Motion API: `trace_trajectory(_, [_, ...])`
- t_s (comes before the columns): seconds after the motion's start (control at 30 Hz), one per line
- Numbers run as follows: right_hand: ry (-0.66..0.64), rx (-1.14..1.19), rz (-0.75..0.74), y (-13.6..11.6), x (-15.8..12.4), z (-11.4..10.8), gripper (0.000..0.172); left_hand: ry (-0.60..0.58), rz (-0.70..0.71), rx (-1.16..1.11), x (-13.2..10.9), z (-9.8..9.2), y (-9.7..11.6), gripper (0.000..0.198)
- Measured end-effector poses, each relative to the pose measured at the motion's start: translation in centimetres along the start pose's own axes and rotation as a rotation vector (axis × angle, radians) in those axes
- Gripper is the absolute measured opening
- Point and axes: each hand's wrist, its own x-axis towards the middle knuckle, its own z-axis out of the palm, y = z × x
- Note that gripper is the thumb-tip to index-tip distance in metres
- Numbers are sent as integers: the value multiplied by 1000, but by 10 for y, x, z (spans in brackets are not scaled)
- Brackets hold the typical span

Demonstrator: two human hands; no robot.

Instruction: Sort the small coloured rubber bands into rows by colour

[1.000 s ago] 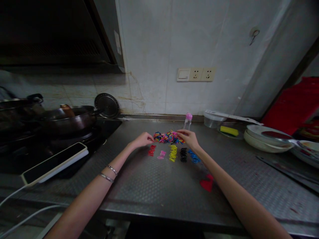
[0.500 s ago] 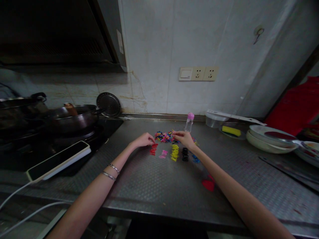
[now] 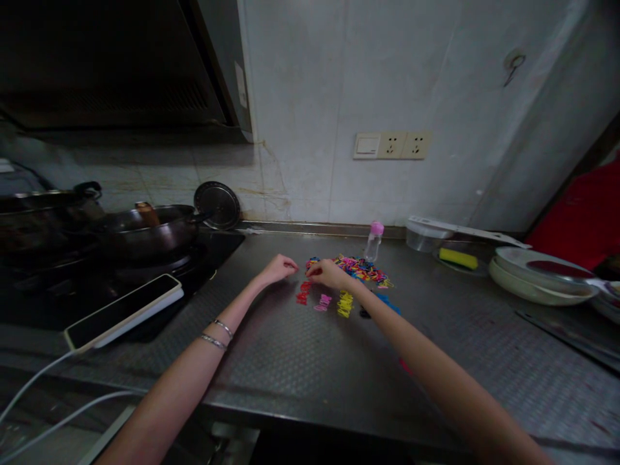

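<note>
A mixed pile of small coloured rubber bands [image 3: 365,268] lies on the metal counter. In front of it are sorted groups: red bands [image 3: 303,293], pink bands [image 3: 323,302], yellow bands [image 3: 345,303], and black bands [image 3: 365,312] and blue bands [image 3: 387,303] partly hidden by my right forearm. My left hand [image 3: 278,270] is just left of the red group, its fingertips pinched. Above the red group, my right hand [image 3: 329,274] also pinches and covers part of the pile. Whatever either pinch holds is too small to make out.
Behind the pile stands a clear bottle with a pink cap [image 3: 373,240]. To the right are a plastic scoop [image 3: 423,234], a yellow sponge [image 3: 458,259] and stacked bowls [image 3: 537,284]. At left are a pan [image 3: 145,236] on the stove and a white corded device [image 3: 126,312].
My right hand has moved left from the pile to above the red bands, its forearm now covering more of the black group. My left hand has drawn slightly back from the red bands.
</note>
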Motion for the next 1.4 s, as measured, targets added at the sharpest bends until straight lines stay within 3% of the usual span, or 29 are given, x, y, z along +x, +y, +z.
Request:
trace_trajectory(0.2, [6, -13, -14, -11, 3, 4, 28, 12, 34, 12, 0, 1, -3, 24])
trace_trajectory(0.43, [68, 41, -28, -2, -4, -1, 22, -9, 29, 18, 2, 4, -10, 29])
trace_trajectory(0.67, [187, 51, 39, -2, -11, -29, 24, 44, 26, 75, -2, 12, 0, 30])
trace_trajectory(0.9, [303, 40, 145, 14, -16, -53, 23, 42, 48, 263, 1, 27, 12, 27])
trace_trajectory(1.17, [241, -130, 156, 28, -30, -50, 23, 59, 8, 479, 6, 31, 22, 22])
trace_trajectory(1.4, [115, -278, 147, 26, -34, -44, 24, 27, 67, 327, 7, 17, 14, 26])
